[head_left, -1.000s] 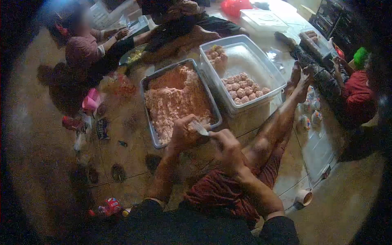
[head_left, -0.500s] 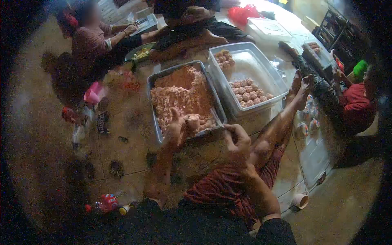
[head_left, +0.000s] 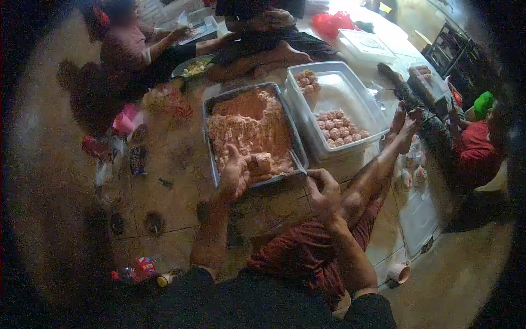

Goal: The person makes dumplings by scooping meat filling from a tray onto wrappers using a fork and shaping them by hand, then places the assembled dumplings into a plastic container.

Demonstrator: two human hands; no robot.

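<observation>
Over the front edge of a grey tub (head_left: 300, 143) of pink minced-meat mixture (head_left: 233, 129) is my left hand (head_left: 236, 174), palm up and thumb stretched out. A lump of the meat mixture (head_left: 263, 161) rests on its curled fingers. My right hand (head_left: 324, 193), just right of the tub's near corner, pinches the end of a thin, flat, pale utensil (head_left: 297, 162). That utensil points up and left over the tub's rim; I cannot tell whether it is a spoon or a knife. A clear plastic box (head_left: 378, 125) with rows of meatballs (head_left: 338, 129) stands to the right.
My bare leg (head_left: 378, 170) stretches out on the right. Opposite sit other people, one in dark clothes (head_left: 260, 24); another in red (head_left: 479, 148) sits at right. A cup (head_left: 399, 272), a red-labelled bottle (head_left: 143, 268) and a pink container (head_left: 126, 120) are on the tiled floor.
The view has shifted slightly, so the tubs appear a little lower and to the right. My left hand still carries the lump, and my right hand keeps hold of the utensil.
</observation>
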